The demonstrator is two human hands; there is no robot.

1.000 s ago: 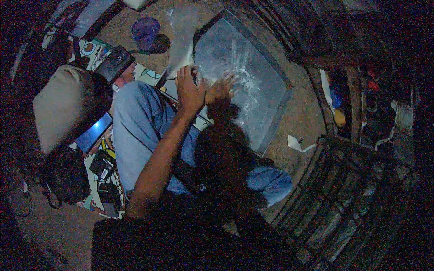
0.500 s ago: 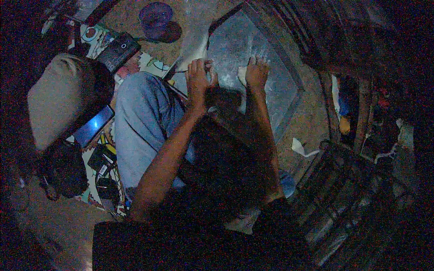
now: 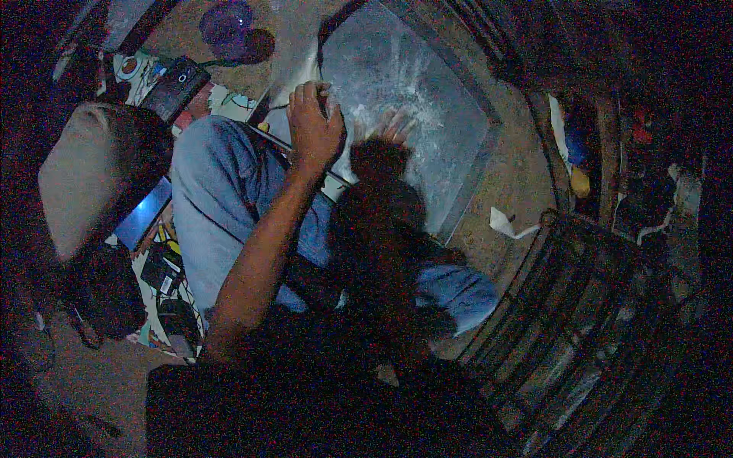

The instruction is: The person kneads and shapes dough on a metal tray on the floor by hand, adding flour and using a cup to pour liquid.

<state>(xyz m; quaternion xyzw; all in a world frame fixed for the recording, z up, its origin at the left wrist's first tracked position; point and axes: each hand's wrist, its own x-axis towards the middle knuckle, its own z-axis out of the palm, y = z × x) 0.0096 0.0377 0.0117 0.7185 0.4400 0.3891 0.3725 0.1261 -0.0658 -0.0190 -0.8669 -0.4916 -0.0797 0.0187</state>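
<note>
A flat grey panel (image 3: 450,114) with a darker border lies in front of me, smeared with white streaks. At its left edge is my left hand (image 3: 311,126), fingers bent forward and thumb apart; something small and dark shows between them, too dim to name. On the panel's near middle part, my right hand (image 3: 391,136) reaches down flat, its fingertips pale and smeared by motion. Deep shadow covers the back of that hand and the forearm. A pale patch blurs beside its fingers, and whether the hand holds anything is unclear.
A purple round container (image 3: 226,29) stands at the far left. Left of my knee (image 3: 217,160) are a dark phone-like device (image 3: 177,88), a lit blue screen (image 3: 143,210) and a beige cap-like shape (image 3: 92,175). A dark slatted rack (image 3: 550,305) is at the right, near a white scrap (image 3: 505,223).
My right hand has swept left and nearer across the panel, into shadow; the pale piece seen beside it earlier is no longer distinct. The whole view has shifted, and my left hand stays by the panel's edge.
</note>
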